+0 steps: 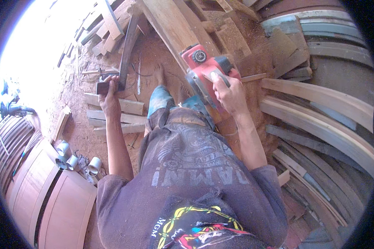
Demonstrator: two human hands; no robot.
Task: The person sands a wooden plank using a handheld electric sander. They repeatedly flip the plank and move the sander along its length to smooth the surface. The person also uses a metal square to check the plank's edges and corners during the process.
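Observation:
My right hand is closed round the handle of a red electric planer with a black dial on its top. The planer is over a long, pale wooden plank; I cannot tell whether its base touches the wood. Off to the left, my left hand grips a dark, block-shaped piece, whose exact kind is unclear. Beside that piece, a long dark bar reaches away toward the far side; I cannot tell whether the two are joined.
Curved boards are stacked on the right. Wood offcuts lie at the far left, short boards below my left hand. Several cups stand near pale panels at lower left. Sawdust covers the floor. My bare foot is beside the plank.

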